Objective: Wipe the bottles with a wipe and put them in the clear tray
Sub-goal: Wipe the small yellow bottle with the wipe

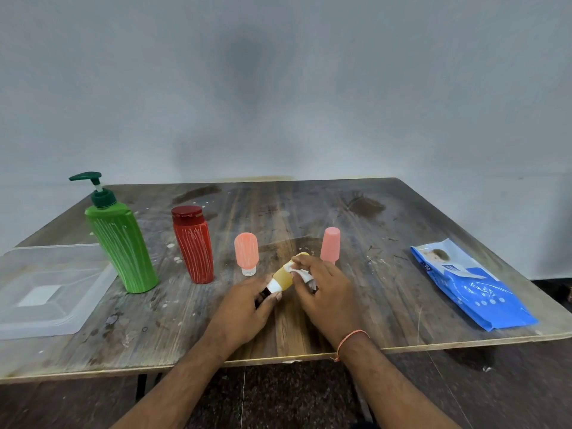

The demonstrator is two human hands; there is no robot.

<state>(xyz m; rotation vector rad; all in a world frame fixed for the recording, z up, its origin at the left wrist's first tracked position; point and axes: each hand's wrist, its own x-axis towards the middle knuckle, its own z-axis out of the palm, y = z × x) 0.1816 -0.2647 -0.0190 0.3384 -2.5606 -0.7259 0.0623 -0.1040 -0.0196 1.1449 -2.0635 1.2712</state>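
Above the table's middle front, my left hand grips a small yellow bottle by its white cap end, tilted. Against that bottle's side my right hand presses a white wipe. A tall green pump bottle, a red bottle and two small pink bottles stand on the table, marked with white streaks. The clear tray sits at the left edge with nothing in it.
A blue pack of wipes lies at the right side of the worn wooden table. A grey wall rises behind the table. The table's front edge runs just below my wrists, with dark floor underneath.
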